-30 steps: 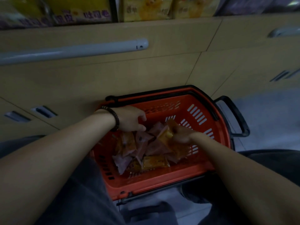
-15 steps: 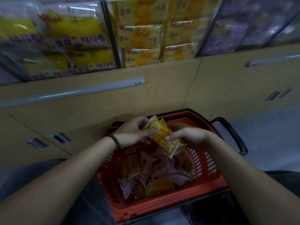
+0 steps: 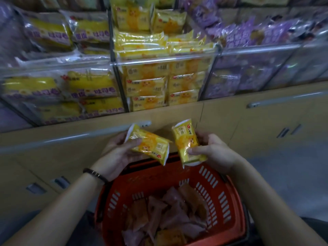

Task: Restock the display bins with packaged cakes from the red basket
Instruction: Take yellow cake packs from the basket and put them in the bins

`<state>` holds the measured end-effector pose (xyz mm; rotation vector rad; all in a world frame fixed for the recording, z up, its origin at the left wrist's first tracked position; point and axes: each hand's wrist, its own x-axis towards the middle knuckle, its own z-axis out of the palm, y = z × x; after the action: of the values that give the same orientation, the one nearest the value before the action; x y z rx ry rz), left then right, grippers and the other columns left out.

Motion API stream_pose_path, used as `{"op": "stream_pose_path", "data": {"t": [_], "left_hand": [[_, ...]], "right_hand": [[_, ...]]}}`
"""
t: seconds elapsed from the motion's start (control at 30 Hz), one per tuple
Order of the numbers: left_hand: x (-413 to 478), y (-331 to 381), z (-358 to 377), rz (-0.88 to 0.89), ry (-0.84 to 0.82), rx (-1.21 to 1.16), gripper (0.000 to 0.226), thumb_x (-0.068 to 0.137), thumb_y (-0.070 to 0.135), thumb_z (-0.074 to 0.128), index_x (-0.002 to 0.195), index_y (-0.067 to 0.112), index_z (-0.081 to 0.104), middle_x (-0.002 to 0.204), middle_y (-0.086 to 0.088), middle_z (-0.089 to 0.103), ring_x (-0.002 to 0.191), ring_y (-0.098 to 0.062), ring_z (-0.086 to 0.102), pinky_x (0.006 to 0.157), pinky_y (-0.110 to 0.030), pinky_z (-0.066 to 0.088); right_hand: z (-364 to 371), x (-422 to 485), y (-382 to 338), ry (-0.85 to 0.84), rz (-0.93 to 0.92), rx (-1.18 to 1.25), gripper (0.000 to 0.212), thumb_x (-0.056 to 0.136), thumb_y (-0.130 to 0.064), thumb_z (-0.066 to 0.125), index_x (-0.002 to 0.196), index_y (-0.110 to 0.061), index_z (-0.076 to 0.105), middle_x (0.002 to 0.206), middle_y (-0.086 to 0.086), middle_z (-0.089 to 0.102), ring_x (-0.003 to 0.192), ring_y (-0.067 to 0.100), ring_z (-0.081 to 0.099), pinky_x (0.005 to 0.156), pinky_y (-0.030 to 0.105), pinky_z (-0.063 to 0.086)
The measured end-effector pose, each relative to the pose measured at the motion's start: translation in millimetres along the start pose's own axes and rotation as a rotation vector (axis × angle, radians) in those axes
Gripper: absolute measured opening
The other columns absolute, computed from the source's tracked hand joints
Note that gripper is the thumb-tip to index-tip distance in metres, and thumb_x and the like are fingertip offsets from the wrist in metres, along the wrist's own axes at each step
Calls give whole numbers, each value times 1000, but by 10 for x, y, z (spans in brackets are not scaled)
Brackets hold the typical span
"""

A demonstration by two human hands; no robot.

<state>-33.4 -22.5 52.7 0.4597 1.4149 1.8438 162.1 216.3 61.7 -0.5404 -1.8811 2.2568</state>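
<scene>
1. Holds one yellow cake packet [image 3: 150, 145] in the left hand [image 3: 120, 153], with the fingers [image 3: 134, 142] curled round its near end and the thumb on its top face. Lies tilted, printed side up, probably for a look at the label.
2. Grips a second yellow packet [image 3: 187, 141] in the right hand [image 3: 215, 151], fingers [image 3: 196, 150] pinching its lower half. Stands nearly upright, just beside the first; cannot tell whether touching.
3. Holds both above the far rim of the red basket [image 3: 229, 208] and below the display bins, likely apart so that each goes in singly.
4. Shows a heap of pink and orange packets [image 3: 170, 215] in the basket bottom, so plenty to shelve yet.
5. Matches the middle bin [image 3: 165, 59] by wrapper: the same yellow packs stacked flat behind its clear front, hence the probable destination.
6. Calls next for a lift over that clear front and a flat lay on the stack. Risks a slide, given the glossy film.
</scene>
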Motion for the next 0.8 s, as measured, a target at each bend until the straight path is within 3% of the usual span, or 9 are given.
{"op": "stream_pose_path", "data": {"t": [0.03, 0.1, 0.27, 0.4, 0.5, 0.6, 0.67, 0.8], "left_hand": [[-4, 11, 10, 7, 0, -21, 65, 68, 23, 97, 120, 2, 66, 109, -15, 74, 95, -28, 75, 68, -38, 65], [-22, 8, 73, 3, 9, -49, 62, 62, 24, 99, 113, 6, 68, 99, -10, 72, 85, -20, 73, 59, -29, 59], [-103, -76, 207, -114, 33, -18, 68, 70, 33, 89, 130, 8, 69, 113, -14, 74, 97, -28, 73, 82, -48, 60], [-159, -69, 294, -233, 48, -9, 61, 84, 50, 73, 138, 24, 61, 128, -11, 73, 112, -39, 73, 89, -66, 57], [-232, 56, 342, -213, 20, 197, 60, 83, 58, 66, 136, 33, 53, 121, -12, 76, 102, -37, 77, 79, -54, 63], [-288, 153, 352, -157, -98, 373, 62, 86, 33, 83, 137, 14, 52, 112, -19, 77, 100, -42, 76, 69, -44, 62], [-330, 242, 383, -112, -121, 450, 62, 85, 17, 85, 134, 0, 50, 109, -24, 76, 98, -45, 75, 69, -46, 62], [-556, 710, 624, 57, -118, 583, 54, 85, 11, 84, 129, 23, 57, 112, -3, 75, 93, -25, 77, 69, -48, 65]], "right_hand": [[24, -20, -54, 23, -35, 4, 55, 78, 13, 78, 125, -10, 62, 101, 6, 81, 91, 27, 78, 80, 42, 63], [56, -45, -102, 26, -77, 39, 57, 75, 12, 80, 125, -8, 62, 104, 8, 80, 94, 27, 78, 81, 42, 62], [176, -21, -93, 21, -95, 91, 70, 73, 6, 83, 138, -4, 56, 124, 18, 73, 113, 37, 72, 96, 55, 56], [298, -33, -76, 33, -105, 57, 55, 84, 15, 71, 132, -9, 62, 120, 16, 76, 112, 35, 72, 101, 54, 56], [353, -21, -81, 55, -144, -14, 56, 87, 9, 74, 137, -9, 61, 121, 12, 76, 111, 30, 72, 97, 46, 57], [430, -10, -160, 144, -196, -109, 61, 88, 0, 79, 142, -11, 55, 122, 8, 75, 110, 21, 74, 87, 31, 59], [482, -51, -273, 172, -268, -167, 49, 90, -1, 77, 135, -12, 60, 116, 7, 77, 106, 21, 75, 82, 28, 60], [551, -289, -574, 154, -442, -213, 37, 88, -16, 78, 123, -12, 67, 112, 10, 77, 104, 26, 74, 87, 35, 62]]}}
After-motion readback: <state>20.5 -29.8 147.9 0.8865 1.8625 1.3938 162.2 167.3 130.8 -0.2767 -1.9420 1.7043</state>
